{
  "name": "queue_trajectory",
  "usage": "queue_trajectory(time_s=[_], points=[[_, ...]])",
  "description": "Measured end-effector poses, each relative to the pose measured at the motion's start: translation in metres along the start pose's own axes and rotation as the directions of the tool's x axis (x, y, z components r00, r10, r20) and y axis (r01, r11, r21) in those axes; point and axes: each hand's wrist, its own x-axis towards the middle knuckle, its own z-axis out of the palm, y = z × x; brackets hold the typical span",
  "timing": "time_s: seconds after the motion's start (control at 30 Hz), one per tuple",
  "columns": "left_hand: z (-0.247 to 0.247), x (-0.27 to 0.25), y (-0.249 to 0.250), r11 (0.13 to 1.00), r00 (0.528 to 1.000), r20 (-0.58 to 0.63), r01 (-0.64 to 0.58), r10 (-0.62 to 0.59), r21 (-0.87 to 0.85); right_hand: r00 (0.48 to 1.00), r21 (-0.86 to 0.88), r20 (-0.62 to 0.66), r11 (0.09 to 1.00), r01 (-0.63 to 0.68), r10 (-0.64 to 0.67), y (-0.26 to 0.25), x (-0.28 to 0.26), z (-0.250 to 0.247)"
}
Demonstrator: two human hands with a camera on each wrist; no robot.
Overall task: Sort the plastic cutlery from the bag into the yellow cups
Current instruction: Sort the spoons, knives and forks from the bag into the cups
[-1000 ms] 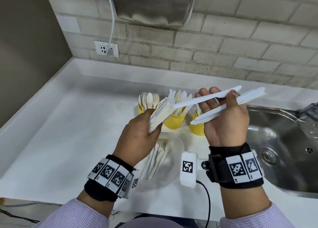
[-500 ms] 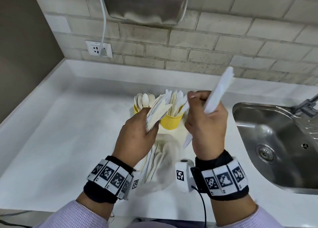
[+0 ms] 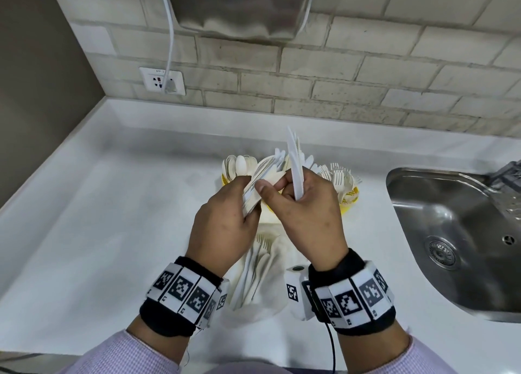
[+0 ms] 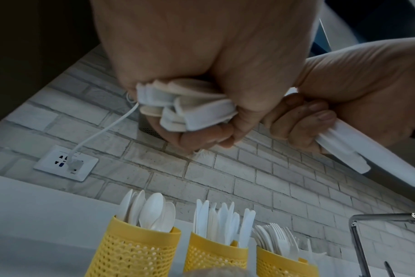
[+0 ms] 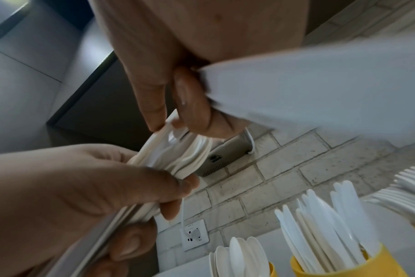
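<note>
Above the three yellow cups (image 4: 216, 251), a mixed bundle of cutlery (image 3: 253, 193) is clenched in the left hand (image 3: 222, 227), presumably as a stock to pick from; knives (image 3: 296, 164) are gripped upright in the right hand (image 3: 307, 218), whose fingertips (image 5: 154, 120) pinch another piece. More cutlery lies in the bag (image 3: 253, 277) beneath the wrists.

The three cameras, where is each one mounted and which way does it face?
Head: looks down at the counter; both hands and wristbands show.
Left wrist: looks along the left hand, which grips a cutlery bundle, towards three yellow cups.
Right wrist: looks along the right hand, which holds knives.
Both wrist views show the wall socket.
</note>
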Motion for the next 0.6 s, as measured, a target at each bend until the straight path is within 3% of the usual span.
queue_trajectory(time_s=[0.17,0.5,0.6], points=[[-0.003,0.006,-0.004,0.999,0.999,-0.029,-0.011,0.012,0.036,0.998,0.013,-0.055,1.000,0.001,-0.001,0.001,0.003,0.010],[0.001,0.009,-0.005,0.997,0.999,-0.036,-0.001,-0.002,-0.082,0.994,0.375,-0.084,0.927,-0.027,0.063,0.005,0.012,0.007],[0.004,0.011,-0.006,0.997,1.000,-0.028,-0.008,0.006,-0.080,0.994,0.468,-0.032,0.880,-0.081,0.108,0.003,0.014,0.003]])
